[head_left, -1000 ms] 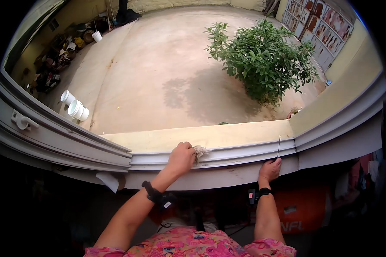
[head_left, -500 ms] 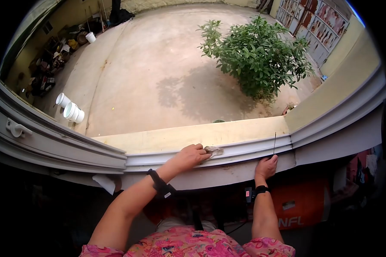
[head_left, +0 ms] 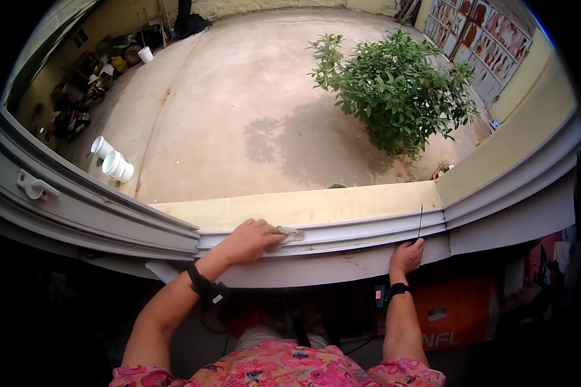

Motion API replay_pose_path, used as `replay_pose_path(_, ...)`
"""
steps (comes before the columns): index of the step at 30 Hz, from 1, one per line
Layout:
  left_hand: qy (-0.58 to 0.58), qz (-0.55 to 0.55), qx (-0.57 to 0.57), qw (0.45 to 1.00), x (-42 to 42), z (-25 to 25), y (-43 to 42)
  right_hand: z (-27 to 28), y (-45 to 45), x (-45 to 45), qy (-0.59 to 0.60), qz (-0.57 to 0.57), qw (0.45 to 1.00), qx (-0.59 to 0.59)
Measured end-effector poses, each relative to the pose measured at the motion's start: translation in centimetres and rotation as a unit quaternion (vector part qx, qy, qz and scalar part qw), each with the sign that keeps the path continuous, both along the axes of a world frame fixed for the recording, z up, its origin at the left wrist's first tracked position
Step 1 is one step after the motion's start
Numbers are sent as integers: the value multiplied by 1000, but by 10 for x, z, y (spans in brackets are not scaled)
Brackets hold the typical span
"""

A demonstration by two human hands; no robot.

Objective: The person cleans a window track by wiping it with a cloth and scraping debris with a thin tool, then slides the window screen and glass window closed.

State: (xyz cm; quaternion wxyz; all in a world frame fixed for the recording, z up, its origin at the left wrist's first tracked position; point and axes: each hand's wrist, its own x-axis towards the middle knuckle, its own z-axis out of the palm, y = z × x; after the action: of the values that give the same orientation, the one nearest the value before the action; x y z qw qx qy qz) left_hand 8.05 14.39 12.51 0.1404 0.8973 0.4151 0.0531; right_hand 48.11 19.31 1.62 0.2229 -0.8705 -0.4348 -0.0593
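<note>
My left hand [head_left: 253, 241] is closed around a crumpled, greyish cloth [head_left: 290, 234], which presses against the white window track [head_left: 342, 233]. Part of the cloth is hidden under the fingers. Farther right, my right hand [head_left: 407, 257] is closed on a thin dark rod [head_left: 421, 222] that points up across the track; its lower end is hidden in the fist. That hand rests at the inner edge of the white sill [head_left: 368, 261]. Some dark dirt shows along the sill and track.
A sliding window frame with a white latch [head_left: 37, 187] stands at left. Beyond the yellow outer ledge [head_left: 316, 202] lie a concrete yard, a leafy bush [head_left: 397, 90] and white buckets [head_left: 117, 167]. Below the sill at right is an orange box [head_left: 455, 316].
My left hand has slid left along the track with the cloth. My right hand stays at about the same spot, still holding the rod. The view has shifted slightly.
</note>
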Motion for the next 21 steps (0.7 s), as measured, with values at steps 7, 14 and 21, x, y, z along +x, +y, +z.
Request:
replay_pose_path(7,81,-3,-58,995,26,2,22,1,-1,0,-8,11,1000,11)
replay_pose_path(14,96,-29,10,995,19,-23,15,-2,0,1,-10,9,1000,16)
replay_pose_path(21,46,-66,-21,997,-19,-37,10,4,-1,-3,-3,-2,1000,1)
